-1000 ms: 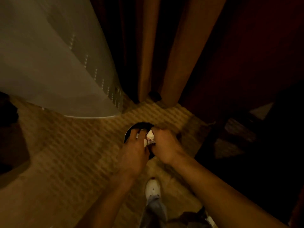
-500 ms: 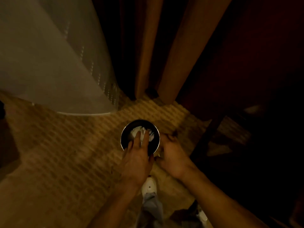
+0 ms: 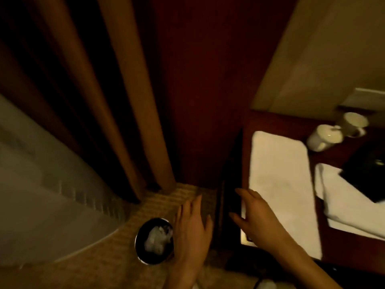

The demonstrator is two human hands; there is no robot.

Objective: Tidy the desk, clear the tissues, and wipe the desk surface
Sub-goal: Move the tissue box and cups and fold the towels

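The tissues (image 3: pixel 158 238) lay in the bin (image 3: pixel 143 256) at seven o'clock, so clearing looked done. Both the left hand (image 3: pixel 190 232) and right hand (image 3: pixel 257 219) hung empty, fingers spread apart. Wiping seemingly came next: reach for the towel (image 3: pixel 279 184) on the desk (image 3: pixel 325 226) at three o'clock.

We see the whole view smeared by motion, so edges run soft. The left hand (image 3: pixel 192 232) covers the right side of the bin (image 3: pixel 145 249), whose white contents (image 3: pixel 157 239) are too blurred for us to make out. The bench (image 3: pixel 318 243) runs off the right edge, cutting off a towel (image 3: pixel 350 207) and a dark flat thing (image 3: pixel 368 174) we cannot identify. Both forearms leave the frame at the bottom.
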